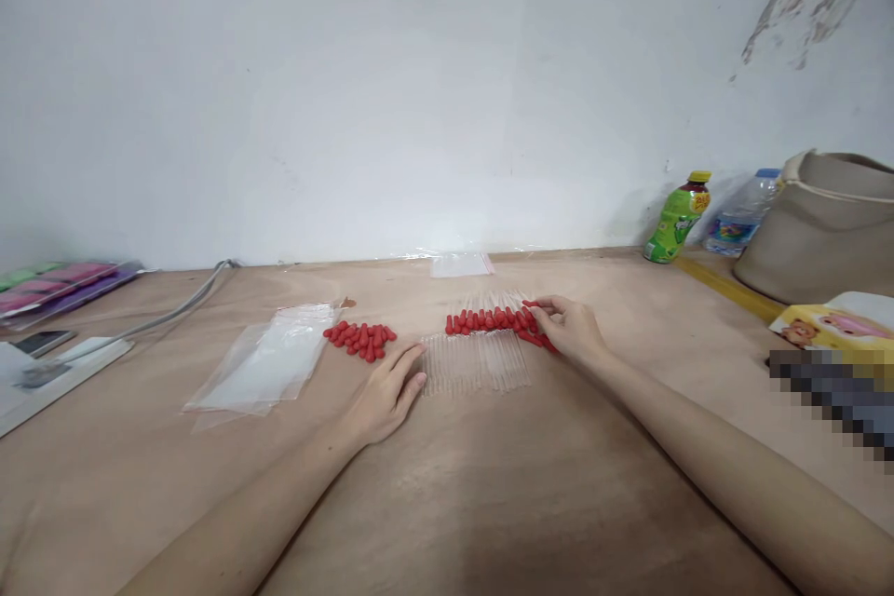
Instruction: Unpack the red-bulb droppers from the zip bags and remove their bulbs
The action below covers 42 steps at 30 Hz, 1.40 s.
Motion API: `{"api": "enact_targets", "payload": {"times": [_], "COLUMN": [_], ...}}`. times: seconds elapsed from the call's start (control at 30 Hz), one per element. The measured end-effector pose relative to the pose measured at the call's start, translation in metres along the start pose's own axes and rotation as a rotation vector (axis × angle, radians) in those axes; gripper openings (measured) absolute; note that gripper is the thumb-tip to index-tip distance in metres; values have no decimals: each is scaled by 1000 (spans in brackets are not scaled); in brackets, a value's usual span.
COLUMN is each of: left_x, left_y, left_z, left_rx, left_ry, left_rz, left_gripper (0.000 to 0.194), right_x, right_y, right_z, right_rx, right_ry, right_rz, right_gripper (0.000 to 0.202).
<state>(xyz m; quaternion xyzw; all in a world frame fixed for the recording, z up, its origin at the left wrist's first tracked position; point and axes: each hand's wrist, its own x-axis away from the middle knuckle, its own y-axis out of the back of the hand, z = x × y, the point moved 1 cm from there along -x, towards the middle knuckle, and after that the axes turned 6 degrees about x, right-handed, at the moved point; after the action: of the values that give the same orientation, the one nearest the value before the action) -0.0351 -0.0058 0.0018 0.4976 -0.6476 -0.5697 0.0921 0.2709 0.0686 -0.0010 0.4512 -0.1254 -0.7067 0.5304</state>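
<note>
A row of clear thin tubes (479, 363) lies side by side on the table, with red rubber bulbs (481, 321) lined up along their far ends. More clear tubes lie beyond the bulbs. My right hand (569, 326) is at the right end of this row, its thumb and fingers closed on a red rubber bulb; a few bulbs lie under and beside the fingers. At the left end of the tubes rests my left hand (387, 391), fingers and thumb apart and touching or nearly touching the outermost tube. A loose pile of red bulbs (361, 338) sits just beyond it.
Clear plastic bags (269, 358) lie to the left, and another small bag (461, 264) lies against the wall. A white power strip (66, 372) with a grey cable is further left. Bottles (677, 219), a beige bin (820, 228) and a yellow packet (838, 331) stand at right.
</note>
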Motion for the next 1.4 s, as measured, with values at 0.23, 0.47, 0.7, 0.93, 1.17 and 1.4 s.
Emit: {"api": "enact_targets", "payload": {"times": [0.23, 0.47, 0.7, 0.93, 1.17, 1.4], "left_x": [1, -2, -9, -8, -12, -12], "left_y": [1, 2, -7, -14, -19, -20], "left_z": [-1, -6, -24, -29, -36, -40], "left_rx": [-4, -85, -240, -193, -223, -260], "left_ry": [11, -134, -360, -465, -493, -550], "left_rz": [5, -164, -252, -210, -243, -218], "left_gripper": [35, 37, 39, 16, 13, 14], "right_x": [-2, 21, 76, 79, 77, 79], "right_y": [7, 23, 7, 5, 2, -22], "right_z": [3, 34, 67, 70, 87, 88], "right_rx": [-2, -50, -115, -85, 78, 156], "right_ry": [90, 335, 627, 680, 769, 848], "right_rz": [-142, -230, 89, 137, -5, -153], "right_gripper": [22, 18, 21, 22, 35, 10]}}
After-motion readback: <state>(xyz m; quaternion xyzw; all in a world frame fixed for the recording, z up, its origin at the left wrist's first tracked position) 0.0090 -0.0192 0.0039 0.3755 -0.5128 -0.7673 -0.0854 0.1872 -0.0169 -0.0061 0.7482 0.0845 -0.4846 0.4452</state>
